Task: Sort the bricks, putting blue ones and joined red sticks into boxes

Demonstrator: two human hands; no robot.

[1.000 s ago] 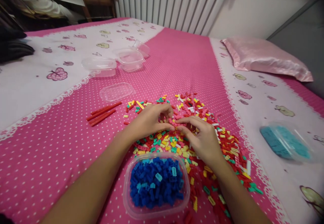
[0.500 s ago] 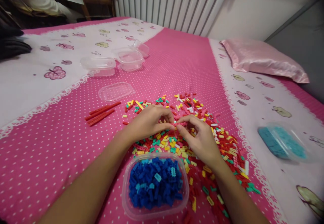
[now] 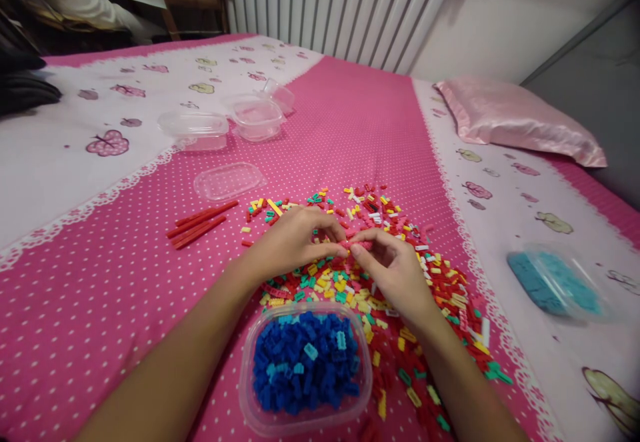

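My left hand (image 3: 305, 239) and my right hand (image 3: 393, 262) meet over a spread of small building bricks (image 3: 330, 285) in red, yellow, green, white and pink. Pinched between the fingertips of both hands are pink bricks (image 3: 361, 245), partly hidden by the fingers; how they are joined I cannot make out. Just below my hands stands a clear plastic tub (image 3: 367, 389) heaped with blue bricks (image 3: 310, 362), a few light blue ones on top.
Red sticks (image 3: 197, 227) lie left of the bricks, near a clear lid (image 3: 230, 182). Clear plastic containers (image 3: 257, 119) stand farther back. On the right are a container of teal bricks (image 3: 555, 282) and a pink pillow (image 3: 520, 119). A radiator (image 3: 330, 9) stands behind the bed.
Both hands stay together on the pink bricks, with only a very slight shift of the fingers. The view has moved slightly; everything else stays in place.
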